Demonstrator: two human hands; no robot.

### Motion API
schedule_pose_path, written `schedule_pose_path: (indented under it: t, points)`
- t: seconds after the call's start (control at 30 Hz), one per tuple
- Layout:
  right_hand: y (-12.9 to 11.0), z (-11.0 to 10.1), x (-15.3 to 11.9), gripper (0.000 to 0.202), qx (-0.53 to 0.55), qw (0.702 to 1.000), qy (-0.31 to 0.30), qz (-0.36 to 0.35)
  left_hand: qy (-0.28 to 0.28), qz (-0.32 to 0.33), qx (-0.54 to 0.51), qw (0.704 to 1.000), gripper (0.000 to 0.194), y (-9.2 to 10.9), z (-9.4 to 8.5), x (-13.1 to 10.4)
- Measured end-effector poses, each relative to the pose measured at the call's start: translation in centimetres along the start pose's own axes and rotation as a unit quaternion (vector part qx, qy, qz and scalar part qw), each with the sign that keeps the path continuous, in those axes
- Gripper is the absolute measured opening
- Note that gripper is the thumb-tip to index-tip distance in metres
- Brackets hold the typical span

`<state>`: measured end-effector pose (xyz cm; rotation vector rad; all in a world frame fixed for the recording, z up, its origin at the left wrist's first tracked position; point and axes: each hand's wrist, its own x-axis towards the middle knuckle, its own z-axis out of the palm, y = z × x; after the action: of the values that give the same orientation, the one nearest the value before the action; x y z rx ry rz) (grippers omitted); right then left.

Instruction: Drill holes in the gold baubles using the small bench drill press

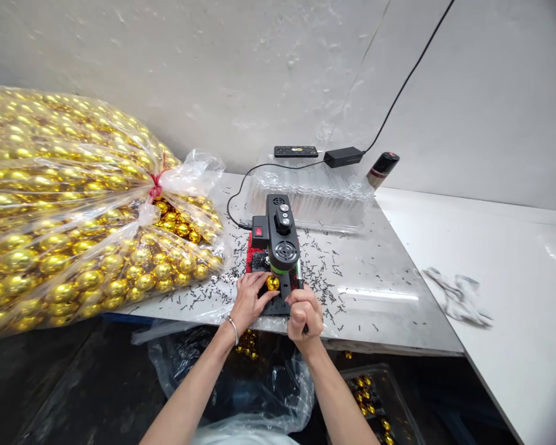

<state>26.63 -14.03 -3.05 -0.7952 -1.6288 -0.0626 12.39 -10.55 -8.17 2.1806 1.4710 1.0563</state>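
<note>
Fingers of the left hand [249,298] pinching the shiny gold plastic ball [273,283] risk getting nipped if the right hand [304,314], clamped on the small black benchtop machine's [280,238] handle, presses down early.

A small workshop: a bulk bag of gold balls [74,210], a benchtop machine [278,247], scattered black clippings [324,266] and stacked plastic trays [310,194] on a worktable [389,309].

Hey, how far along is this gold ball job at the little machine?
Done: some gold balls lie in the bag under the table edge and the bin, with dark shavings across the table. In hand: the left hand holds one gold ball at the black machine; the right hand grips beside it. Left: the large sack of gold balls looks nearly full.
</note>
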Motion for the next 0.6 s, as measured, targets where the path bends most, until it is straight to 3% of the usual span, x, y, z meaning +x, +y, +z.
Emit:
schedule_pose_path:
  t: [0.13, 0.3, 0.47, 0.6]
  points:
    - [0.4, 0.3, -0.6, 0.029, -0.01, 1.0, 0.012, -0.005, 0.0, 0.003, -0.002, 1.0, 0.034, 0.0, -0.1, -0.1]
    - [0.8, 0.5, -0.7, 0.029, -0.027, 0.999, -0.014, -0.041, 0.01, 0.008, -0.006, 1.0, 0.035, -0.2, 0.2, 0.0]
    - [-0.8, -0.4, 2.3, 0.027, 0.0, 1.0, 0.027, 0.004, 0.029, 0.008, -0.023, 0.999, 0.033, 0.3, -0.4, 0.2]
    - [-2.4, -1.3, 5.2, 0.022, 0.005, 0.999, 0.03, 0.032, 0.017, 0.033, -0.011, 0.999, 0.037, 2.1, -2.3, -3.0]
